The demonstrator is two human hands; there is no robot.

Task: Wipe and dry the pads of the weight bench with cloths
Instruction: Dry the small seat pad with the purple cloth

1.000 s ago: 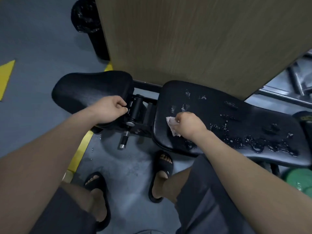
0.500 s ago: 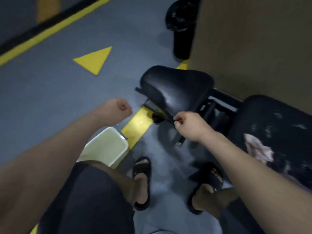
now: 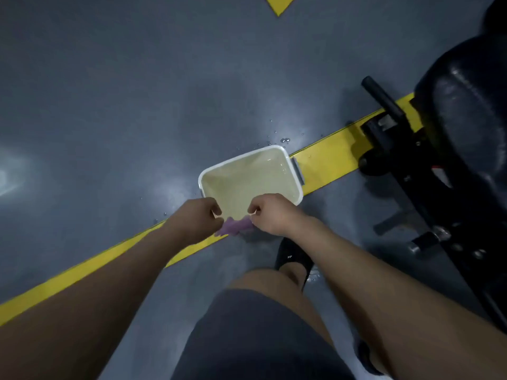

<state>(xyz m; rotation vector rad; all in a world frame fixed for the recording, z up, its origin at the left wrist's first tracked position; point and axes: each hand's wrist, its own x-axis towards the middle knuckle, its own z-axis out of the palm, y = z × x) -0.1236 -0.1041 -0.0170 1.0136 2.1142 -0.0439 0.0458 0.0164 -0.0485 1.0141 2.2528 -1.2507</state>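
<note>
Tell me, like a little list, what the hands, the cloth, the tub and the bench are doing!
left hand: grips one end of the purple cloth
right hand: pinches the other end
purple cloth: bunched between both hands, at the near rim of the tub
tub: white, on the floor, looks to hold water
bench pad: black, far right, untouched
floor: grey, with a yellow line and water drops beside the tub

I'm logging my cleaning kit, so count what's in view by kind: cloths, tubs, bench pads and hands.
Cloths: 1, the purple cloth
Tubs: 1, the white tub
Bench pads: 1, the black pad
Hands: 2, left hand and right hand, both gripping the cloth
Total: 5
</note>
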